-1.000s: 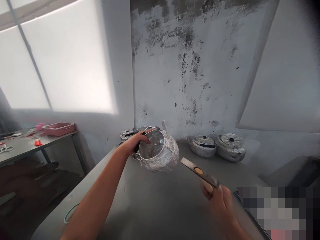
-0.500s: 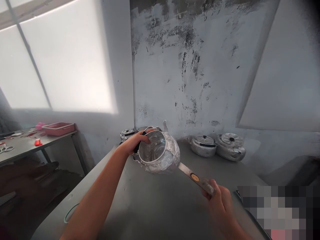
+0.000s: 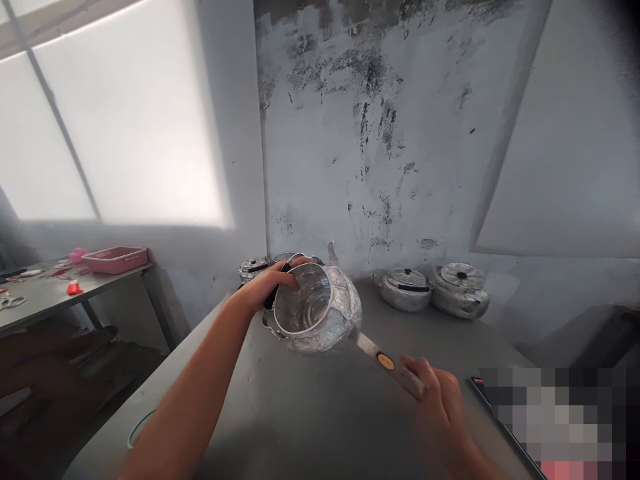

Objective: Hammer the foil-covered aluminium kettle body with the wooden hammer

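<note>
A dented silver metal kettle (image 3: 345, 307) with no lid on is tilted toward me above the table. Its round opening faces me, and the spout points up at the back. My left hand (image 3: 267, 283) is closed around the kettle's black handle (image 3: 273, 297) at the left of the rim. In my right hand (image 3: 433, 387), lower right, is a flat-handled tool (image 3: 369, 347) with an orange oval label. The tool's far end meets the kettle's lower right side; its head is hidden there, so its kind cannot be made out.
Two lidded metal pots (image 3: 406, 290) (image 3: 460, 290) stand by the wall at the back right. Another lidded pot (image 3: 253, 268) is behind my left hand. A green loop (image 3: 134, 430) lies on the grey table (image 3: 280, 420). A pink basket (image 3: 115, 261) and scissors (image 3: 13, 302) rest on a side table.
The kettle has turned slightly, its opening a little more toward me and lower. My right hand and the tool have shifted slightly left. Both hands keep their hold.
</note>
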`<state>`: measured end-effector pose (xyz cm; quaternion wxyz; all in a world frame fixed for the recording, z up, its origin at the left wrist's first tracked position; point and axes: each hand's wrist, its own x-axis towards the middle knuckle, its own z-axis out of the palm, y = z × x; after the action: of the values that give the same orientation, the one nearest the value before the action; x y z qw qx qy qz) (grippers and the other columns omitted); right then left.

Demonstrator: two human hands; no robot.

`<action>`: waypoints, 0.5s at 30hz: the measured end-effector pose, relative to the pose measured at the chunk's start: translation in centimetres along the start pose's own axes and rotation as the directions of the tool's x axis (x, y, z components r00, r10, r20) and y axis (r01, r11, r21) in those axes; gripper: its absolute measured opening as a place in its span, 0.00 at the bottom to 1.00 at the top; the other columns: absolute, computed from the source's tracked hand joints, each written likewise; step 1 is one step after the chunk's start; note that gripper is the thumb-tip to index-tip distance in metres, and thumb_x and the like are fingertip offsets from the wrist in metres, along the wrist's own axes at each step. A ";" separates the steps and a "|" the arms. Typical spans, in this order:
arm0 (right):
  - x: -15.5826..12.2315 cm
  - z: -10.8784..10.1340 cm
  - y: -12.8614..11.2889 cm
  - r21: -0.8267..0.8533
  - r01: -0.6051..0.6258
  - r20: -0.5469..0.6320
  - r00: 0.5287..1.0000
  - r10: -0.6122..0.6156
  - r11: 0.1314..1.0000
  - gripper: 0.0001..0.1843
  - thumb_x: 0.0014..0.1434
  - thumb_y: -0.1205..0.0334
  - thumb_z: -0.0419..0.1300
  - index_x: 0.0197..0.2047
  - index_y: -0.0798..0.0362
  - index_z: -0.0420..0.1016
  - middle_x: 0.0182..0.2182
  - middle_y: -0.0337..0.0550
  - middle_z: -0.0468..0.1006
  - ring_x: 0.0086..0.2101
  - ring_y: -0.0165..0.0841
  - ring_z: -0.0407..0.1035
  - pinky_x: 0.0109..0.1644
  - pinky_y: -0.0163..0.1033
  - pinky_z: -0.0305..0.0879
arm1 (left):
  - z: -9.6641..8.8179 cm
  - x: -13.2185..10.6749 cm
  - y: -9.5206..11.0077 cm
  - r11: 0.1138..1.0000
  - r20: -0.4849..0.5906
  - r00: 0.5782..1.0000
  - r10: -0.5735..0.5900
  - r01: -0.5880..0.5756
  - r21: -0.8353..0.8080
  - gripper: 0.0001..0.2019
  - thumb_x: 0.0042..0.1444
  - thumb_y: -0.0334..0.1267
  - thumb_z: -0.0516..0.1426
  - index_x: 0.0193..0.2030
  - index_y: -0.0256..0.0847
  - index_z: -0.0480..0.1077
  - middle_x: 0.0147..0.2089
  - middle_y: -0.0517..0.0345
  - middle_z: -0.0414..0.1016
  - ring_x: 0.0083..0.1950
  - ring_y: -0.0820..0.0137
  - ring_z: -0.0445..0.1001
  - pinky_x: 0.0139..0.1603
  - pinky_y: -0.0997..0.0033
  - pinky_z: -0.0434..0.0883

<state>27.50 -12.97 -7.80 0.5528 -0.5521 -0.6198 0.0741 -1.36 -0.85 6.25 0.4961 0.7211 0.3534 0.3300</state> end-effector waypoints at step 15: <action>2.2 -0.1 2.5 -0.255 0.001 0.068 0.998 0.016 0.967 0.25 0.69 0.55 0.37 0.19 0.47 0.51 0.14 0.34 0.56 0.18 0.30 0.57 0.26 0.36 0.52 | 2.9 1.9 -4.3 0.428 -0.230 0.969 0.089 0.171 0.888 0.33 0.56 0.47 0.56 0.71 0.54 0.60 0.61 0.39 0.67 0.59 0.41 0.70 0.52 0.48 0.69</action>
<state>29.57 -10.41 -8.19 0.4552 -0.6179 -0.6410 0.0152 1.22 0.43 1.52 -0.0055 0.8192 0.5499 0.1628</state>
